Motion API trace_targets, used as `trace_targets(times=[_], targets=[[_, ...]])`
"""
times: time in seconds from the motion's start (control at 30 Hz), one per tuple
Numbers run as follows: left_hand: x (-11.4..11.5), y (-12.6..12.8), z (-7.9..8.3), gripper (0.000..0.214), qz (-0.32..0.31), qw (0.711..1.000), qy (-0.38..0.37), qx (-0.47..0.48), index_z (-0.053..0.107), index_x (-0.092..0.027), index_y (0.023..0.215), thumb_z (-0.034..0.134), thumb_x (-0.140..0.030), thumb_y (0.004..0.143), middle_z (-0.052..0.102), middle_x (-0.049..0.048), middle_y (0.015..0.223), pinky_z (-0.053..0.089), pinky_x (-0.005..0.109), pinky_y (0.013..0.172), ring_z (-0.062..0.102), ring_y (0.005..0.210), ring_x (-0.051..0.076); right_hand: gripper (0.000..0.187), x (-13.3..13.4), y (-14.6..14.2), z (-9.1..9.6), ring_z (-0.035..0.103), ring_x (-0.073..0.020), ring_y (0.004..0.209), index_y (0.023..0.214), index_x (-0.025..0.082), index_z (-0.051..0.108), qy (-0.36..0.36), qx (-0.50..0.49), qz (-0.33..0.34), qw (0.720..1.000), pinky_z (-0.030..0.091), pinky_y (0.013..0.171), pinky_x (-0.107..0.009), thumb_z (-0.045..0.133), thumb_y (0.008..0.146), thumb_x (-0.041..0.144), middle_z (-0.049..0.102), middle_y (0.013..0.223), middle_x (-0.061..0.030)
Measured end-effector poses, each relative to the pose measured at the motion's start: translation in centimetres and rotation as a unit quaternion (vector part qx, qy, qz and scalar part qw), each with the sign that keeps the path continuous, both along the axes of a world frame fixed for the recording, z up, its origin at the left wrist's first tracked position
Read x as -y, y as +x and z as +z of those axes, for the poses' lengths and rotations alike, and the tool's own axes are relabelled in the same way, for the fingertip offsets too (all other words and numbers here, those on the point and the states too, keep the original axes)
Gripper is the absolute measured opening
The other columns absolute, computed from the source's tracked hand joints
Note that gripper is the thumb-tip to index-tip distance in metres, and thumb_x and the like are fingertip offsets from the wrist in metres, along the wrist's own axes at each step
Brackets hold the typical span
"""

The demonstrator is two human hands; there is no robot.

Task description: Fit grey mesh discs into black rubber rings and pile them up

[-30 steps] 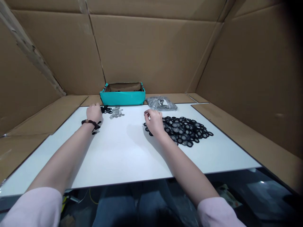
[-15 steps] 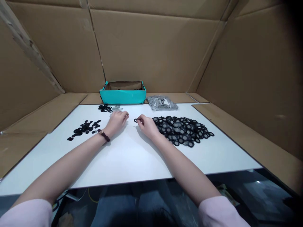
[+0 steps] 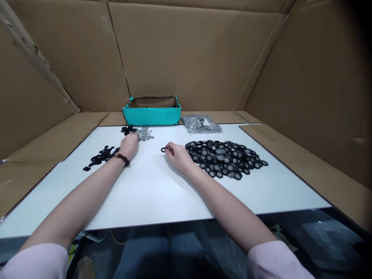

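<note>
My right hand (image 3: 176, 155) pinches a black ring (image 3: 163, 150) between thumb and fingertips, just above the white table and left of a large heap of black rings with grey centres (image 3: 225, 158). Farther left, my left hand (image 3: 129, 145) reaches to a small pile of black rings (image 3: 128, 129) near the table's back. Its fingers are curled together, and whatever they hold is hidden behind the hand. Beside its fingertips lie several pale grey discs (image 3: 144, 133). A scatter of small black pieces (image 3: 100, 155) lies left of my left wrist, partly covered by it.
A teal-fronted box (image 3: 151, 116) with dark pieces inside stands at the back. Next to it rests a clear plastic bag (image 3: 201, 123) of grey pieces. Cardboard walls (image 3: 186, 54) enclose the white table (image 3: 151, 197) at the back and sides.
My left hand has moved left and back to the small ring pile, uncovering the grey discs. My right hand has shifted slightly left, still with the ring. The view has tilted a little.
</note>
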State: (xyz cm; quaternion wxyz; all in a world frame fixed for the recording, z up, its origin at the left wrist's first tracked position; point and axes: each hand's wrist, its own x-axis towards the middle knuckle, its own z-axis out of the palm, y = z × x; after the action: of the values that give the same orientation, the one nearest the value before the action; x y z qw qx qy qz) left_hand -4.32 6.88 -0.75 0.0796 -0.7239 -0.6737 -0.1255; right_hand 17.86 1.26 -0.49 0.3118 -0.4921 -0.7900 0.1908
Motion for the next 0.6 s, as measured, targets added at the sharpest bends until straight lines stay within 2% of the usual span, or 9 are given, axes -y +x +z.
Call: trace_targets(times=[0.2,0.4,0.6], targets=[[-0.7,-1.1,-0.1,0.042,0.008,0.999,0.029,0.042,0.06,-0.007,0.113,0.034,-0.012,0.081,0.061,0.0187,0.11,0.043,0.037,0.087,0.058,0.099,0.029,0.015,0.1,0.0,0.0,0.057,-0.016,0.069,0.091,0.018,0.061,-0.005,0.003,-0.004,1.0,0.038,0.066,-0.025,0.047,0.088,0.022,0.066,0.078,-0.0049],[-1.8,-1.7,-0.4,0.036,-0.018,0.99,0.062,0.123,0.067,-0.007,0.1,0.037,-0.013,0.079,0.066,0.0162,0.105,0.042,0.034,0.091,0.059,0.099,0.027,0.015,0.1,-0.1,0.0,0.058,-0.0161,0.071,0.092,0.018,0.061,-0.006,0.002,-0.006,1.0,0.038,0.066,-0.025,0.047,0.087,0.022,0.066,0.081,-0.0052],[-2.0,-1.8,-0.7,0.026,0.021,0.98,0.075,0.185,0.068,-0.015,0.087,0.045,-0.015,0.075,0.071,0.0095,0.093,0.045,0.032,0.082,0.062,0.088,0.024,0.015,0.0,-0.3,-0.3,0.057,-0.0155,0.07,0.09,0.017,0.061,-0.017,-0.005,0.003,1.0,0.037,0.065,-0.024,0.048,0.087,0.022,0.066,0.079,-0.0054]])
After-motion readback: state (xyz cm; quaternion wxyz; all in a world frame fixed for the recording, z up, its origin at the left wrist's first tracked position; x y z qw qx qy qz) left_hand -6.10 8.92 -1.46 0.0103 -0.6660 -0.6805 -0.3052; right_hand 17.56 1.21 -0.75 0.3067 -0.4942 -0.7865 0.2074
